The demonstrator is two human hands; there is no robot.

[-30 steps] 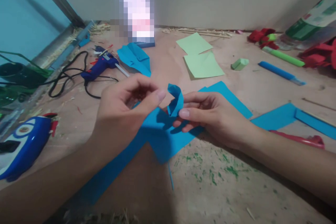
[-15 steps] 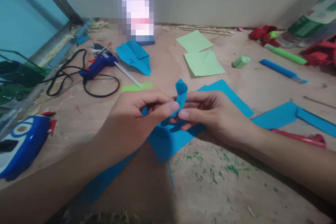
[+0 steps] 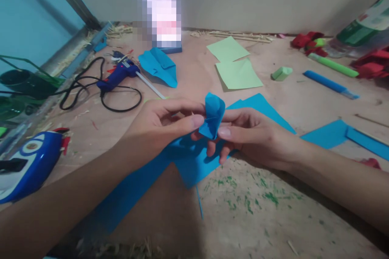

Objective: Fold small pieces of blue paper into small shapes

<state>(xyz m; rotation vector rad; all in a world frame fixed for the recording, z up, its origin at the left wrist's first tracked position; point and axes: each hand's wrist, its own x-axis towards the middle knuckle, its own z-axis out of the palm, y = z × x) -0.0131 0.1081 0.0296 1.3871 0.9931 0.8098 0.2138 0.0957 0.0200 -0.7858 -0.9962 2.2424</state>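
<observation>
A small curled piece of blue paper [image 3: 213, 115] is held up between my two hands at the middle of the view. My left hand [image 3: 170, 123] pinches its left edge between thumb and fingers. On the other side, my right hand [image 3: 246, 131] grips the lower right edge, with its lower fingers curled beneath. Under the hands lie larger blue sheets [image 3: 194, 166], partly hidden by them. A folded blue paper [image 3: 158, 66] rests farther back on the left.
A blue glue gun [image 3: 115, 77] with a looped black cable lies left. Pale green squares [image 3: 238, 73] and a blue tube [image 3: 328, 83] lie behind the hands. A blue-white tool [image 3: 36, 162] sits at left; a bottle [image 3: 358, 28] stands back right.
The small blue paper has turned and opened out, showing a wider face. Both hands have shifted slightly right, and the view has moved a little.
</observation>
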